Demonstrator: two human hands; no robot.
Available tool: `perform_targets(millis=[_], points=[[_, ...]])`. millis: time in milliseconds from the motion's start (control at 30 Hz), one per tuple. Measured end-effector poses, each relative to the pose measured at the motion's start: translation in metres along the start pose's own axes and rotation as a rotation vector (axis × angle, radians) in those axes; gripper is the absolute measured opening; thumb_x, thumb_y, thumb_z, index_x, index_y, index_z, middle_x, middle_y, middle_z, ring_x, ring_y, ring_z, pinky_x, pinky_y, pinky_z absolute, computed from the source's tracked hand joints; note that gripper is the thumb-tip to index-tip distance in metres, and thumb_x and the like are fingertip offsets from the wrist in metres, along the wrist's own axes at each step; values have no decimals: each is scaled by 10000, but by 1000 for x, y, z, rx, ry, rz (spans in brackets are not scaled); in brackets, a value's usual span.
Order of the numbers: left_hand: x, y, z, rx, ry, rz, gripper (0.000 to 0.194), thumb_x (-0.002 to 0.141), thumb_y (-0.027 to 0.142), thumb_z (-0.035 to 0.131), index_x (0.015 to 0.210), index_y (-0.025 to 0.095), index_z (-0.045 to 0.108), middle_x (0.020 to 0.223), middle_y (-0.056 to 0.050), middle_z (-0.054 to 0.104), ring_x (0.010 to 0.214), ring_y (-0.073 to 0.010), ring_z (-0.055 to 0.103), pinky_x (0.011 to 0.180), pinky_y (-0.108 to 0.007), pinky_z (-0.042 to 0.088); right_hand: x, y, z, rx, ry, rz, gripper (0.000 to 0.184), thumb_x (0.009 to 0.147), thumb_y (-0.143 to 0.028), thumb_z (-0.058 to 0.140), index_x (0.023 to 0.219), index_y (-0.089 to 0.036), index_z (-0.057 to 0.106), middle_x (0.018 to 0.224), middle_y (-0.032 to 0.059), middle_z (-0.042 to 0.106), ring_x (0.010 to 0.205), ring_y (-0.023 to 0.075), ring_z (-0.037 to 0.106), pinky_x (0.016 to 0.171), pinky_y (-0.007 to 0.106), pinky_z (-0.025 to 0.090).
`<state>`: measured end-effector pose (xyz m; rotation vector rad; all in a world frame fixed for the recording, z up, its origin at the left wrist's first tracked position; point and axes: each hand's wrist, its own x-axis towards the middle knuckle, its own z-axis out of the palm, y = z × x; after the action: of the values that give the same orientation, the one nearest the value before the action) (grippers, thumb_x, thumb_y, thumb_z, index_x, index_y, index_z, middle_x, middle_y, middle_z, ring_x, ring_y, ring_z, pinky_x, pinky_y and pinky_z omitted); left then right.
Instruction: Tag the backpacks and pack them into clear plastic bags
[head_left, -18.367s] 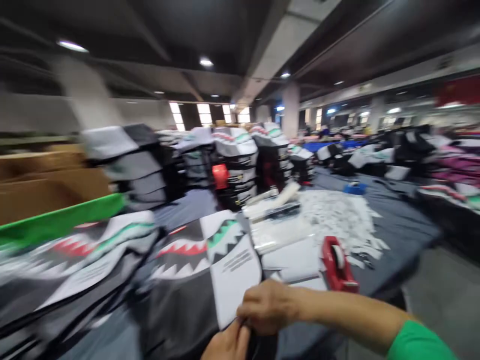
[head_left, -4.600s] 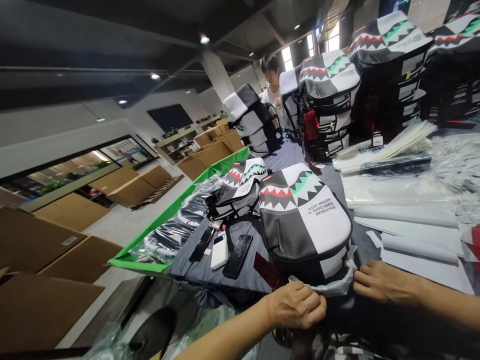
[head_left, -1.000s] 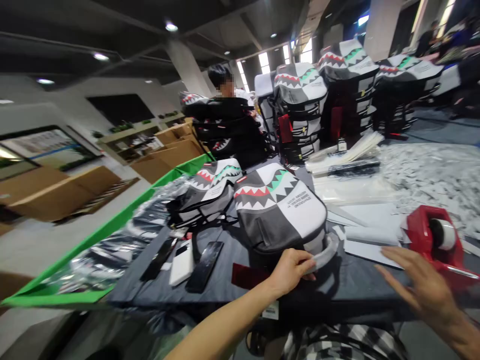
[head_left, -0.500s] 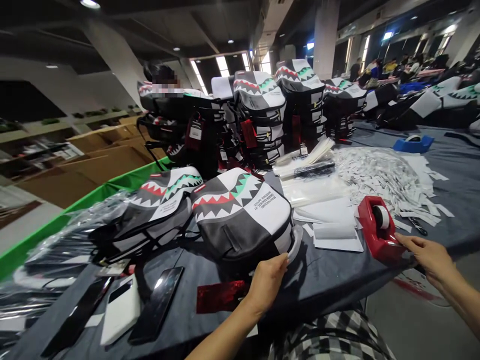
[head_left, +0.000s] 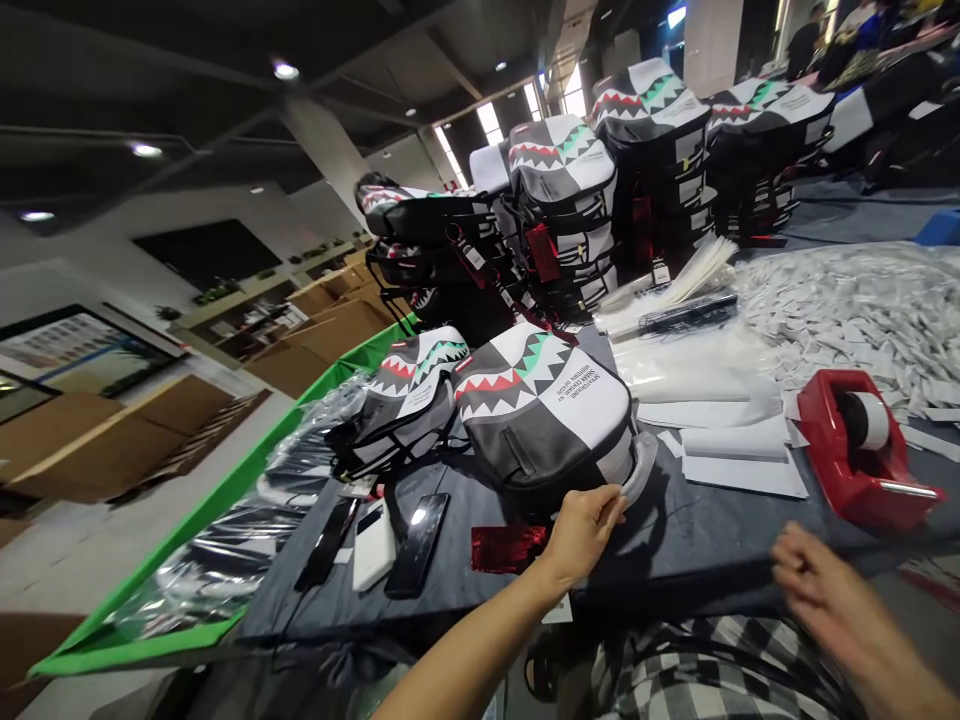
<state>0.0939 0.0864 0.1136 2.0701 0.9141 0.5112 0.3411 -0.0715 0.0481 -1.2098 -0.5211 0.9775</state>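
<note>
A black, grey and white backpack point(head_left: 544, 420) with a red and green shark-tooth print lies in front of me. My left hand point(head_left: 589, 530) is closed at its near right corner, pinching the pale, plastic-wrapped loop point(head_left: 641, 468) that sticks out there. Off to the right, my right hand point(head_left: 817, 590) hangs just past the table edge, below the red tape dispenser point(head_left: 866, 455) and apart from it. Its fingers are curled together and slightly blurred; anything between them is too small to make out. A shiny red tag point(head_left: 508, 549) lies beside my left wrist.
A second backpack point(head_left: 412, 400) sits to the left, near a white box-shaped device point(head_left: 373, 548) and a black phone point(head_left: 418, 548). Stacked backpacks point(head_left: 566, 200) rise behind. White paper slips point(head_left: 847, 310) pile up at right. A green-edged bin point(head_left: 300, 405) holds plastic-wrapped goods.
My right hand has come away from the tape dispenser, moving left and toward me. My left hand keeps its pinch on the loop. The whole view has swung left.
</note>
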Motion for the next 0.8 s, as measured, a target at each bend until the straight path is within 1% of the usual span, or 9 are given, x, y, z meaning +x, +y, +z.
perform_targets(millis=[67, 100, 167, 233, 400, 500, 600, 700, 800], points=[[-1, 6, -4, 31, -17, -26, 352, 953, 437, 545, 867, 154, 736, 654, -9, 637, 648, -155, 650, 583, -202, 436, -14, 7, 55, 93, -147, 227, 563, 753, -696, 731, 713, -233, 413, 550, -76, 381, 411, 45, 223, 341, 161, 182], [-2, 10, -6, 52, -19, -37, 370, 920, 479, 596, 869, 144, 744, 641, 1, 620, 626, -145, 615, 581, -203, 426, -18, 9, 78, 101, -236, 272, 548, 769, -698, 725, 754, -232, 436, 548, -81, 388, 423, 45, 242, 367, 156, 193], [-4, 16, -8, 83, -22, -62, 440, 812, 561, 715, 874, 127, 756, 629, 18, 594, 614, -131, 559, 594, -205, 417, -19, 14, 112, 97, -313, 265, 581, 737, -736, 735, 789, -230, 454, 543, -86, 407, 431, 45, 286, 394, 156, 199], [-7, 21, -8, 93, -24, -86, 533, 696, 622, 799, 880, 123, 763, 633, 25, 582, 635, -131, 539, 610, -207, 418, -12, 21, 129, 94, -294, 204, 625, 694, -779, 736, 788, -228, 457, 534, -90, 411, 427, 47, 308, 400, 164, 208], [-9, 19, 0, 105, 10, -129, 583, 599, 622, 861, 887, 122, 771, 656, 17, 609, 652, -139, 549, 611, -207, 420, 8, 44, 137, 99, -216, 129, 618, 720, -787, 708, 792, -223, 465, 538, -92, 405, 424, 48, 313, 395, 173, 247], [-7, 16, 6, 106, 81, -153, 430, 767, 549, 760, 866, 131, 773, 671, 2, 656, 645, -137, 573, 612, -205, 427, 9, 51, 138, 89, -229, 167, 649, 668, -804, 732, 788, -227, 461, 535, -94, 403, 413, 49, 313, 375, 167, 232], [-5, 15, 9, 48, 129, -157, 345, 917, 436, 588, 877, 148, 773, 701, -21, 705, 632, -137, 610, 615, -207, 448, 8, 51, 137, 51, -263, 138, 645, 667, -819, 716, 798, -228, 493, 562, -72, 465, 430, 76, 384, 360, 187, 305], [-5, 14, 8, -23, 87, -138, 322, 941, 387, 554, 917, 149, 769, 707, -35, 708, 615, -143, 640, 591, -206, 466, 10, 51, 134, 32, -330, 92, 598, 735, -790, 685, 827, -217, 542, 618, -44, 532, 474, 88, 444, 404, 211, 390], [-6, 13, 6, 12, 92, -67, 296, 950, 367, 563, 894, 158, 764, 761, -48, 683, 635, -136, 627, 612, -210, 500, 18, 51, 134, 45, -381, 138, 591, 727, -766, 712, 856, -210, 557, 633, -30, 566, 493, 89, 462, 412, 196, 354]])
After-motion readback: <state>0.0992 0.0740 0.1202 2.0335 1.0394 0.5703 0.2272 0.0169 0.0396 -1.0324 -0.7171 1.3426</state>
